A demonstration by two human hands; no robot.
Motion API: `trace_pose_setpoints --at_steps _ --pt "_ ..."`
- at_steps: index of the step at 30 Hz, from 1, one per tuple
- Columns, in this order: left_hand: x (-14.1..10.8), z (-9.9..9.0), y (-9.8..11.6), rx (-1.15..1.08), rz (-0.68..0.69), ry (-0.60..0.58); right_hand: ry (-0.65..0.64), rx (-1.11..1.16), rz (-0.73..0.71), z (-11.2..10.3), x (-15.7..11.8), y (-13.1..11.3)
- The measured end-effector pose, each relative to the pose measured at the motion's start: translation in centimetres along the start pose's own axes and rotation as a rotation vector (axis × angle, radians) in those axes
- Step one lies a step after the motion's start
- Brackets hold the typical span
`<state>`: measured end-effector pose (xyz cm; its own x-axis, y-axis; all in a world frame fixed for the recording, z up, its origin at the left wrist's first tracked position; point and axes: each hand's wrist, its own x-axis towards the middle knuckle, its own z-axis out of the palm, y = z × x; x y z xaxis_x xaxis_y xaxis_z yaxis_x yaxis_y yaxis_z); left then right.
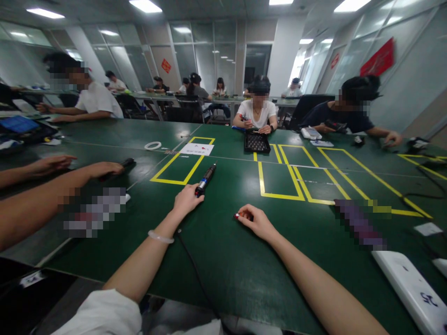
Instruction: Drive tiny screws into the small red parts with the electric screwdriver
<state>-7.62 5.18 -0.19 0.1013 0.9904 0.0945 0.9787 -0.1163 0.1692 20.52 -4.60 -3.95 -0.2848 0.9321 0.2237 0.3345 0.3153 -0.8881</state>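
Note:
My left hand [188,199] is closed around the rear end of a black electric screwdriver [206,179] with a blue and white label. Its thin tip points away from me, toward the far side of the table. A white bangle [160,237] circles my left wrist. To the right, my right hand [258,222] rests low over the green table with its fingers curled in. Between thumb and fingers it grips a small red and black piece [237,216], mostly hidden and too small to name. The two hands are apart.
Yellow tape rectangles [281,194] mark the green table [216,260]. A printed sheet [196,149] and a white ring [152,146] lie beyond my left hand. A black cable [195,265] runs between my arms. Across sits a person with a black tray [257,142]; a neighbour's arms [70,186] reach in from the left.

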Motion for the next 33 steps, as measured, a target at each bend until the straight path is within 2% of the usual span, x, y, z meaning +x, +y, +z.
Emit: trace_pose_setpoints --at_steps 3,6,10,13,16,24,33 --pt "-1.4 0.8 3.4 -0.051 0.151 0.000 0.049 -0.043 -0.036 0.1 0.1 0.0" --pt "-2.9 1.6 6.4 -0.113 0.305 -0.009 0.079 -0.047 -0.015 0.1 0.1 0.1" --pt "-4.2 2.1 8.4 -0.217 0.517 -0.048 0.100 -0.032 -0.014 0.1 0.1 0.5" --pt "-4.4 2.2 8.5 -0.260 0.615 -0.083 0.117 0.000 -0.042 0.0 0.1 0.8" --pt "-4.2 2.3 8.2 -0.280 0.655 -0.094 0.144 -0.020 -0.059 -0.2 0.0 0.9" --pt "-4.3 2.8 8.0 -0.290 0.663 -0.090 0.161 -0.219 -0.090 0.0 -0.1 0.7" --pt "-4.9 2.6 8.5 -0.242 0.666 -0.095 0.099 -0.374 -0.167 0.5 -0.2 0.2"
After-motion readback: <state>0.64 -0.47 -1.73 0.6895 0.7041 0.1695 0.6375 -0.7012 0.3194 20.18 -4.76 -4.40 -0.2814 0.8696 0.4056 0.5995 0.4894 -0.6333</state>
